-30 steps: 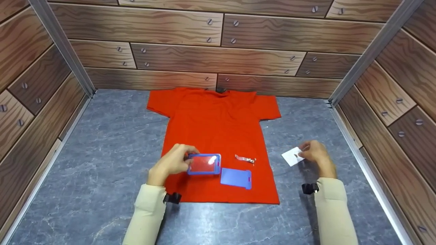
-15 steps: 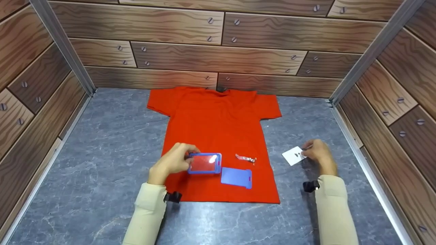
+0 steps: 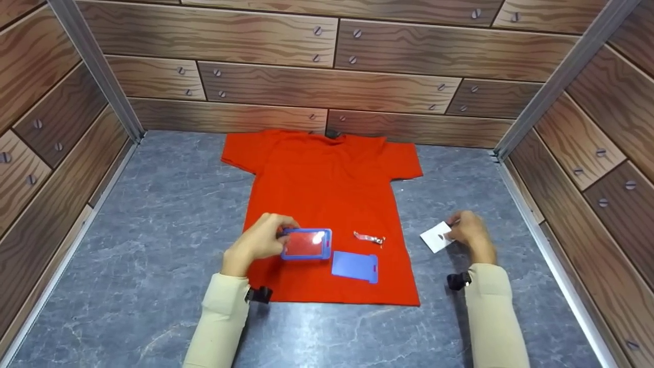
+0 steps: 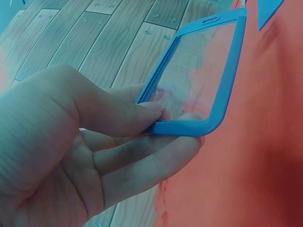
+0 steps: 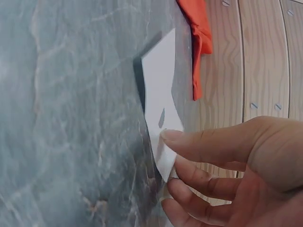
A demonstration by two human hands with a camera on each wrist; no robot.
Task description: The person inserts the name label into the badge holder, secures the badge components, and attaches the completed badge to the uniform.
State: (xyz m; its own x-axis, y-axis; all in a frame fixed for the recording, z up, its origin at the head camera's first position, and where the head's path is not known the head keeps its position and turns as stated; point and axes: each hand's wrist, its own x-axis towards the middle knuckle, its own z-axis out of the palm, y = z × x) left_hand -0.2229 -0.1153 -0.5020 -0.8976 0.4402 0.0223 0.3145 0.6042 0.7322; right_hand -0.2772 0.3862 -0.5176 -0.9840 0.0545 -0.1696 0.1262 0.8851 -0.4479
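Between thumb and fingers, my left hand (image 3: 260,237) holds one end of a blue-framed clear card holder (image 3: 306,244) above the lower left of a red T-shirt (image 3: 322,194). In the left wrist view the thumb presses the frame's corner (image 4: 184,127) with fingers behind it. To the shirt's right, my right hand (image 3: 471,232) pinches a white card (image 3: 434,237) with a dark mark on it. The right wrist view shows the card (image 5: 158,90) bending under the thumb, close to the grey surface. A flat blue cover (image 3: 354,267) lies on the shirt near the holder.
A small strap clip with metal ends (image 3: 369,238) lies on the shirt above the blue cover. Wood-patterned walls (image 3: 265,84) close in the grey marbled surface (image 3: 179,204) at the back and both sides.
My right hand has shifted slightly with the white card, which tilts a little differently and sits slightly further left. My left hand keeps its hold on the card holder, almost still.
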